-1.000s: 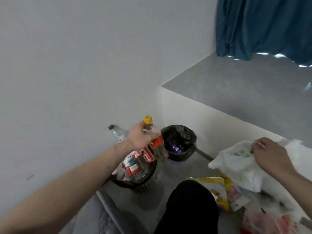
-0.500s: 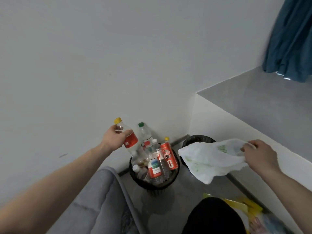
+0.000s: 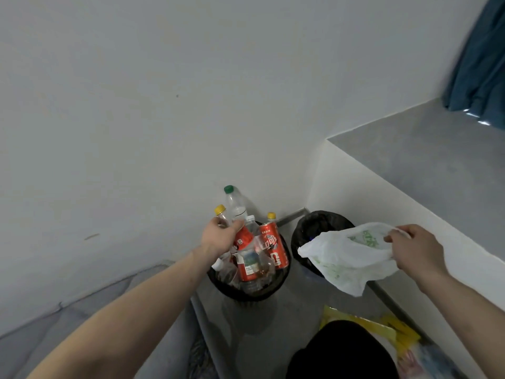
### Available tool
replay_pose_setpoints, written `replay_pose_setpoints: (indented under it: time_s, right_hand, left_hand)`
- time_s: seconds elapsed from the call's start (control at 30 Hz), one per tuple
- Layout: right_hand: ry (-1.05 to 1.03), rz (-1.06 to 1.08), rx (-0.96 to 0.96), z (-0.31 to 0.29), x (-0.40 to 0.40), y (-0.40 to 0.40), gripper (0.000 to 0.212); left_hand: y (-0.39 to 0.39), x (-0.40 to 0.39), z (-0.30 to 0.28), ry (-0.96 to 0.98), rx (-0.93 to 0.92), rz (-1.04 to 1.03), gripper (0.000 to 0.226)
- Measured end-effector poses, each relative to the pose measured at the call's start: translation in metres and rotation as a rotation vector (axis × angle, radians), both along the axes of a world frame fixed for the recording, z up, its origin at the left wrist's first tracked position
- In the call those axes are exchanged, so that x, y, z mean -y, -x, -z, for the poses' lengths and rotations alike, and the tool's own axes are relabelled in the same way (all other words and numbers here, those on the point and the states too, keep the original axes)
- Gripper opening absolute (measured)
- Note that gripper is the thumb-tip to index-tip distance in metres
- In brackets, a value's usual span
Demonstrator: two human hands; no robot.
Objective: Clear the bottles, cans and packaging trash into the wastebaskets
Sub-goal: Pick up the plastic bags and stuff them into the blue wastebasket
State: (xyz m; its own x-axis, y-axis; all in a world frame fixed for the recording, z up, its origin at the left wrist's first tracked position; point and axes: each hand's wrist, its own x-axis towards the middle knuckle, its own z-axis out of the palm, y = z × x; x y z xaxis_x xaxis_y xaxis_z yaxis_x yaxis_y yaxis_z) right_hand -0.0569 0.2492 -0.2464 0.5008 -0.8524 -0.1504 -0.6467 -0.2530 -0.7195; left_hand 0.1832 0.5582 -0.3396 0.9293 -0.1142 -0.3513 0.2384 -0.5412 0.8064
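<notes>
Centre of frame: our left hand (image 3: 218, 237) has its grip curled round a yellow-capped bottle (image 3: 240, 236) w/ red label, held over the full wastebasket (image 3: 273, 289), which is packed w/ bottles and a red can (image 3: 273, 246). Centre-right, our right hand (image 3: 415, 250) pinches a white plastic bag (image 3: 344, 258) hanging in front of the black-lined 2nd wastebasket (image 3: 314, 222). Yellow packaging (image 3: 393, 328) lies on the floor, lower right.

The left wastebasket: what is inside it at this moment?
The left wastebasket is crammed with upright clear bottles, a green-capped bottle tallest, plus a red can. The left hand grips a yellow-capped bottle among them. Anything beneath them is hidden.
</notes>
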Motion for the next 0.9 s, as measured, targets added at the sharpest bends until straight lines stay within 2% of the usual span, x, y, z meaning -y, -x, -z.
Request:
replay_pose_setpoints:
  time_s: [0.2, 0.43, 0.73, 0.83, 0.9]
  right_hand:
    - [-0.021, 0.021, -0.003, 0.014, -0.005, -0.008, 0.019]
    - [-0.098, -0.002, 0.028, 0.036, -0.016, -0.026, 0.019]
    - [-0.179, 0.011, 0.035, 0.056, -0.021, -0.029, 0.014]
    - [-0.176, 0.008, 0.042, 0.056, -0.017, -0.027, 0.014]
    - [-0.177, 0.004, 0.051, 0.056, -0.016, -0.028, 0.015]
  left_hand:
    - [0.009, 0.040, 0.014, -0.158, 0.101, 0.119, 0.061]
    - [0.012, 0.058, 0.023, -0.231, 0.112, 0.062, 0.059]
    - [0.020, 0.071, 0.036, -0.176, 0.154, -0.052, 0.069]
    - [0.022, 0.072, 0.036, -0.180, 0.190, -0.046, 0.085]
    - [0.025, 0.073, 0.039, -0.272, 0.315, 0.009, 0.097]
